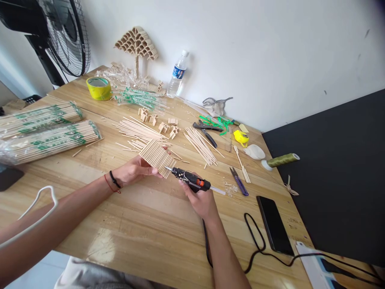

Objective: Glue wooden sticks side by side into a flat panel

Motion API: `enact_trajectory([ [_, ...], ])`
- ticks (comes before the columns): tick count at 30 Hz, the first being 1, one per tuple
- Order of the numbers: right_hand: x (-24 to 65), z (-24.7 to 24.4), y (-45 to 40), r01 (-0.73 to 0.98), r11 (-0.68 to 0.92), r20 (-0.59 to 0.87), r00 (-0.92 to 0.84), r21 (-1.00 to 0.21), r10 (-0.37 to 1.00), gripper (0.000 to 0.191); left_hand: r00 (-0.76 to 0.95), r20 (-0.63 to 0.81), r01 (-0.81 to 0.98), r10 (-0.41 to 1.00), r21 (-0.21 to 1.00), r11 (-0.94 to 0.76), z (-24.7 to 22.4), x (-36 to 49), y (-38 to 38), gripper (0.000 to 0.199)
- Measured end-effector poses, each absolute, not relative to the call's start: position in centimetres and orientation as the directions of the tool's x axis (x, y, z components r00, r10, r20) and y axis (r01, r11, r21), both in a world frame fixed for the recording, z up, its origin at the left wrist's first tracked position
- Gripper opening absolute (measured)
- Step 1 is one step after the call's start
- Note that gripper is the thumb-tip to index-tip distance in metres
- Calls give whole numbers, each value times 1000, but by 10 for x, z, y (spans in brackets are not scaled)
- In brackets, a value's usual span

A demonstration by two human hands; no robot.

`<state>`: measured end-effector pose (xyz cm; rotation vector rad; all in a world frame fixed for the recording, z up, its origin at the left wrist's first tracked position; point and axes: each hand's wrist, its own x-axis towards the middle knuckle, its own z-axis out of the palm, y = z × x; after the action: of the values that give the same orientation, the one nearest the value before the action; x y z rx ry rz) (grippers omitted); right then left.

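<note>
My left hand (136, 168) grips a flat panel of wooden sticks (156, 157) laid side by side, thumb on its near edge and fingers behind. In my right hand (201, 200) is a black hot glue gun (191, 180) with a clear glue stick poking from its back. Its metal nozzle meets or nearly meets the panel's right corner; actual contact is hard to tell. Behind the panel lie loose wooden sticks (141, 130), and a second bunch of sticks (200, 146) rests to the right. Small glued stick pieces (164, 127) stand beyond them.
Packs of sticks (57, 138) lie at left, near yellow tape (98, 88). A stick-built tree (136, 42) and water bottle (177, 74) stand by the wall. Pliers (207, 130), thread snips (239, 182), a tape measure (241, 137), phone (274, 224) and black cord (255, 251) occupy the right.
</note>
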<state>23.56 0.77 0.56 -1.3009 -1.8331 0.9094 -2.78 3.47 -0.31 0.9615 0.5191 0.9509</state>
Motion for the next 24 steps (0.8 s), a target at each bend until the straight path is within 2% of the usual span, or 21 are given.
enact_trajectory([
  [7,233,10,7,466,236,144,-224,-853,964,27,494,30,-462,869,856,233,-4,-30,36,69],
  [12,234,12,7,449,240,118,-282,-861,952,26,490,11,-462,872,851,249,-7,-32,36,69],
  [24,236,11,10,438,237,127,-265,-867,956,25,436,17,-497,900,838,225,-7,-35,39,66],
])
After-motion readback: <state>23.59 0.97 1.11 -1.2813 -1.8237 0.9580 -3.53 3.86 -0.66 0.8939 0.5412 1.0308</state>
